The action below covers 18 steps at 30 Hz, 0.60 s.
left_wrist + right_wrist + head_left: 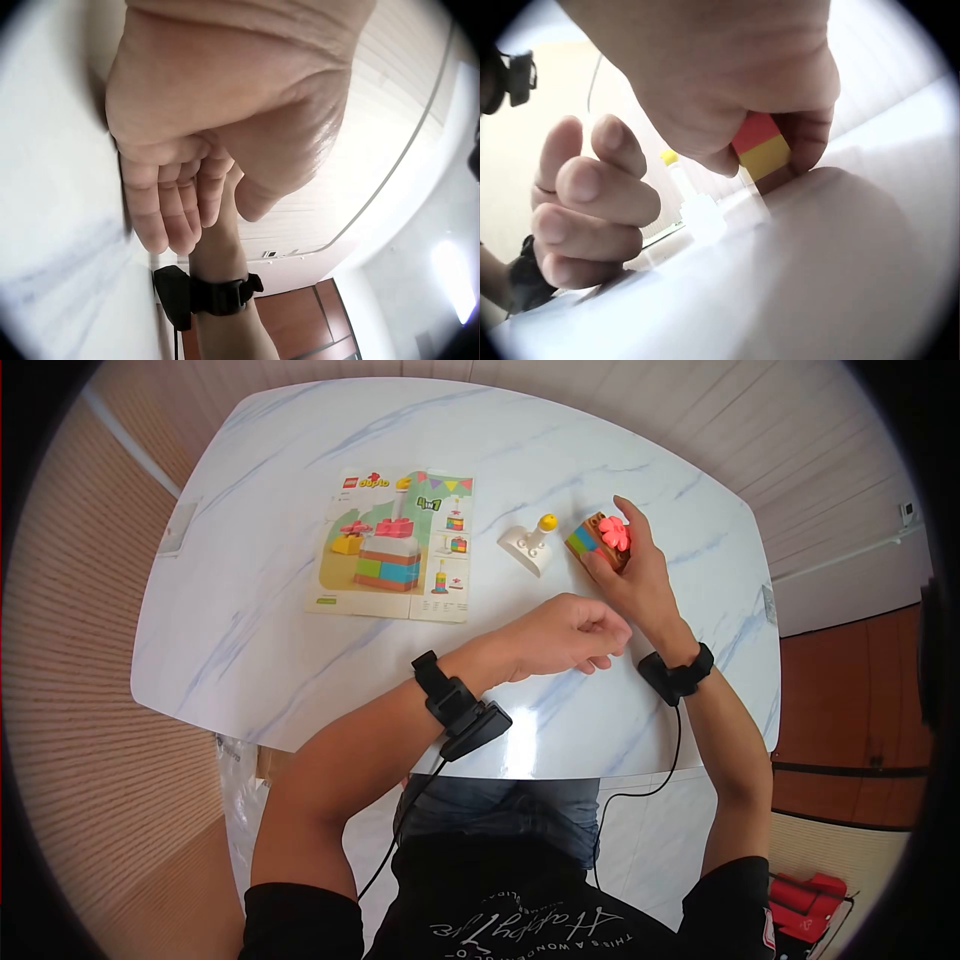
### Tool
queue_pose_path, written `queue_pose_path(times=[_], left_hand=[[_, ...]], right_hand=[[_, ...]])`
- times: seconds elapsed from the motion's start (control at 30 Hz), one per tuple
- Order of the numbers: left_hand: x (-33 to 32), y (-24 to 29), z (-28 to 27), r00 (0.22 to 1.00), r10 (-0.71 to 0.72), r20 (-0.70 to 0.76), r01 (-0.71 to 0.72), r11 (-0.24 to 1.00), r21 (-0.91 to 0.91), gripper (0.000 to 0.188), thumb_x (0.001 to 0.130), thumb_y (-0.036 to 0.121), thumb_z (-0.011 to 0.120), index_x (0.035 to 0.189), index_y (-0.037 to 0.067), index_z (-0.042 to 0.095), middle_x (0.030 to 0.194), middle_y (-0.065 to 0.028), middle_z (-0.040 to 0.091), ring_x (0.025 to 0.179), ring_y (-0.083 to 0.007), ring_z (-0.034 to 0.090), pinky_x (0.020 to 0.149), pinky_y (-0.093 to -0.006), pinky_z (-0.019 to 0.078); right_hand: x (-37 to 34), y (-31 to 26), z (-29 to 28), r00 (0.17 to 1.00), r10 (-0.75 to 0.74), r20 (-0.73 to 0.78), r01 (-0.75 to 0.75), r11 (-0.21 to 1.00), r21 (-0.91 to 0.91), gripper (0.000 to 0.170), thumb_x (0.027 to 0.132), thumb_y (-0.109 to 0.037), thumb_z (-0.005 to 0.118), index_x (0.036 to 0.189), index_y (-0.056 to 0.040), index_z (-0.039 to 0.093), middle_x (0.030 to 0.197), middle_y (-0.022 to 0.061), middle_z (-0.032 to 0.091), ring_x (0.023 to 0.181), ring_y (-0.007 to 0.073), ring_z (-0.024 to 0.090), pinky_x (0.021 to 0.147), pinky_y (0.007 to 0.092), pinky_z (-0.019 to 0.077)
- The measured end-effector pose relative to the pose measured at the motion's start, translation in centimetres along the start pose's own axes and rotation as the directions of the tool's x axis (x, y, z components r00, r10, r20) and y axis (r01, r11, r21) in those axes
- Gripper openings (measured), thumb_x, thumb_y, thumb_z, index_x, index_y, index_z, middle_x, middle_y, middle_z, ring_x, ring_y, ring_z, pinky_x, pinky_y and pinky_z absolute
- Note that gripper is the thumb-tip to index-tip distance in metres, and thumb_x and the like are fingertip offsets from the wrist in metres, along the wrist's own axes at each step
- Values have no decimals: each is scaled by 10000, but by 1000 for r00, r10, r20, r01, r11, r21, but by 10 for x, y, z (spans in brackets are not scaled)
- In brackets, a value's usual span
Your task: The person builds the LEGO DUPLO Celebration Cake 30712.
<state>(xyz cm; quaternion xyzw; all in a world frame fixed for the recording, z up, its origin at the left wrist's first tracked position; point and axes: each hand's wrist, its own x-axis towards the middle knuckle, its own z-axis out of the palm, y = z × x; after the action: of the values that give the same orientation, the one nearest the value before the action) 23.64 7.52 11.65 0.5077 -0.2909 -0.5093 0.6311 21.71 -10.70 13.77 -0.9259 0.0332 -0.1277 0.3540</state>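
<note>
My right hand grips a stack of toy building blocks, with thumb and fingers on opposite sides. Brown, blue, green and red show on it from above, and a coral flower piece sits on top. In the right wrist view, a red and yellow end of the block stack shows under the palm, low over the table. Nearer my body, the left hand rests on the table, fingers loosely bent and holding nothing. Just left of the stack stands a white arched block carrying a candle piece with a yellow tip.
A toy-block instruction booklet lies on the left half of the white marbled table. Cables hang from both wrist cameras, and the right one's cable runs over the table's front edge.
</note>
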Motion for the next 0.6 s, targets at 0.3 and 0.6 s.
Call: queue_pose_path(times=[0.3, 0.6], left_hand=[[-1, 2, 1, 999, 10, -34, -10, 1000, -10, 352, 1010, 247, 603, 1266, 6, 610, 1146, -113, 658, 1009, -194, 667, 862, -320, 559], [-7, 10, 5, 999, -21, 39, 19, 998, 52, 386, 1014, 268, 607, 1290, -2, 595, 1157, -105, 660, 1019, -170, 655, 880, -310, 546]], right_hand=[[-14, -5, -10, 994, -43, 96, 30, 991, 133, 964, 835, -138, 749, 1581, -83, 141, 1176, 212, 616, 925, 292, 657, 835, 363, 535], [-48, 47, -42, 954, -111, 279, 204, 921, -332, 873, 893, -294, 701, 1556, 5, 217, 1532, 264, 359, 1415, 430, 335, 1154, 491, 314]])
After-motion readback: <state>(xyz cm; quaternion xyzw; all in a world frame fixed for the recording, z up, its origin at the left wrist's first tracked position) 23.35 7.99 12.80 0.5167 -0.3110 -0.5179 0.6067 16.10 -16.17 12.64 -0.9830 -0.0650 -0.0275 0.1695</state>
